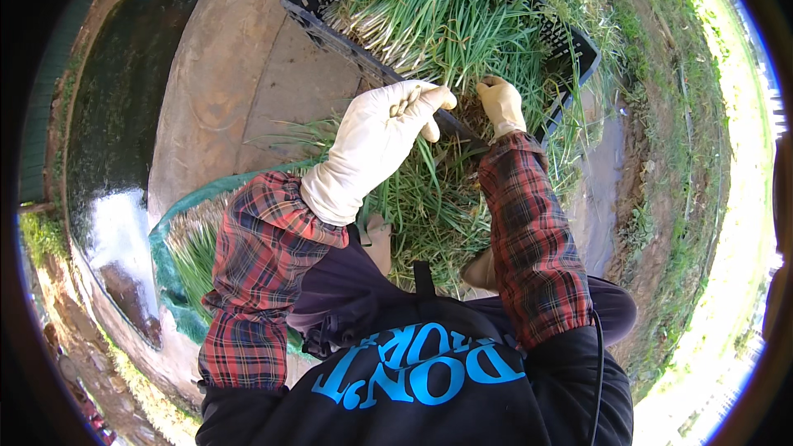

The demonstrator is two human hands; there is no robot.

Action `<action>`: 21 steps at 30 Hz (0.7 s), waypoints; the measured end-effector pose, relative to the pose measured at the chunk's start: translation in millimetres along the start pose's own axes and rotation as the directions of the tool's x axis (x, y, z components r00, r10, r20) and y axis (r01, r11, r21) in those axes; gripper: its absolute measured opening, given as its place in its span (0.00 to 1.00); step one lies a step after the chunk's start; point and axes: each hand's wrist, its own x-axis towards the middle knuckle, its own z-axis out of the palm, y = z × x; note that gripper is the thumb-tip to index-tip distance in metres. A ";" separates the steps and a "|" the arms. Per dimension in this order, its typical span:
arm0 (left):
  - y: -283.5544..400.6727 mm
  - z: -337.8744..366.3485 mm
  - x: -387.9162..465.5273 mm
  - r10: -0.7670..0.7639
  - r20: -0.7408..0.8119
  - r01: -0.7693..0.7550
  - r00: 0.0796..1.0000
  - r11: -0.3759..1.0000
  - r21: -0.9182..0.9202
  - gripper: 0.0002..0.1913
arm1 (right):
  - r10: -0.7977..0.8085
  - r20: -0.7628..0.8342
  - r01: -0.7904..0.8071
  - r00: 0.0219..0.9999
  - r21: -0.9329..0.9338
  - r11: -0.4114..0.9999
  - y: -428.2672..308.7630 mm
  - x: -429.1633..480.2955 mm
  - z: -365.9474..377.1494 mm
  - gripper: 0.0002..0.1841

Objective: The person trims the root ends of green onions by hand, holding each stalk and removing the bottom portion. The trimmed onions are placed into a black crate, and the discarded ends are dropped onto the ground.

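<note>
My left hand [396, 130], in a white glove, is raised at the near rim of a black plastic crate [334, 43]. Its fingers are curled; green blades [429, 164] show just beneath them, but whether they are gripped is hidden. To its right, my right hand [500, 104], in a cream glove, reaches over the same rim with bent fingers. What lies inside that fist cannot be seen. Thin green stalks with white lower ends, like scallions [390, 31], fill the crate, white ends toward the left. Some pale stems [457, 77] stand between my two hands.
Loose green leaves and trimmings [440, 223] heap between my feet. Left of me lies a green mesh sheet [162, 260] with more stalks [192, 248]. Bare concrete [210, 74] and a dark water-filled channel [124, 105] are farther left; a weedy soil bank [669, 167] rises right.
</note>
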 end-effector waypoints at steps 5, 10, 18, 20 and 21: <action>-1.0 5.8 3.1 0.012 0.041 -0.004 0.999 0.983 -0.183 0.11 | 0.142 0.158 -0.207 0.977 0.571 0.794 25.5 -38.9 -67.3 0.12; 15.7 15.5 -1.3 -0.104 0.122 0.110 0.987 0.993 -0.042 0.06 | 0.024 0.306 -0.194 0.952 0.538 0.820 21.7 -109.1 -120.9 0.10; -6.5 46.2 -13.6 0.056 0.338 -0.166 0.939 0.938 0.304 0.11 | -0.088 0.495 -0.155 0.864 0.429 0.890 -42.2 -191.3 -161.4 0.08; -10.6 47.7 -14.2 0.043 0.360 -0.201 0.932 0.888 0.414 0.11 | -0.116 0.491 -0.137 0.864 0.450 0.883 -46.0 -197.8 -164.8 0.08; -10.3 48.6 -14.2 0.025 0.353 -0.203 0.935 0.854 0.479 0.11 | -0.130 0.487 -0.126 0.864 0.459 0.879 -46.9 -199.8 -166.4 0.08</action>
